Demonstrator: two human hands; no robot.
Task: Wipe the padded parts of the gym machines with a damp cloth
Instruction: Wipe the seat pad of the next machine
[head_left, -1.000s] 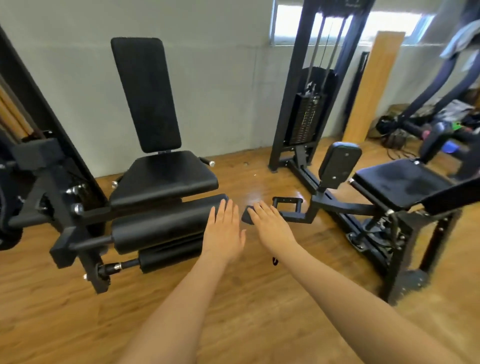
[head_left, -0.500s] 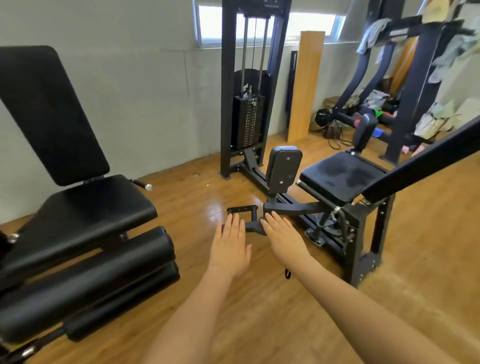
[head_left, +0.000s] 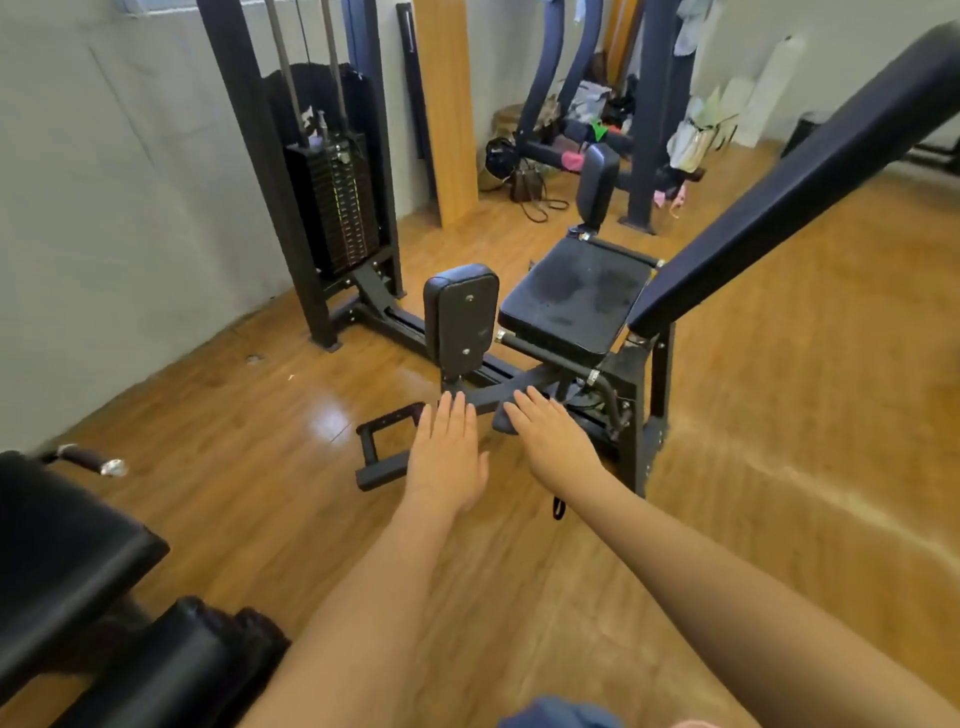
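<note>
Both arms reach out over the wooden floor (head_left: 249, 467), the left hand (head_left: 447, 457) flat with fingers straight and holding nothing. The right hand (head_left: 550, 441) is spread too, with a dark cloth (head_left: 503, 420) showing under its fingers. Just beyond them stand the machine's knee pad (head_left: 460, 312) and seat pad (head_left: 576, 296).

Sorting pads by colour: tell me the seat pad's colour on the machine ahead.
Black, with dull smudged patches on the seat pad; head view.
</note>
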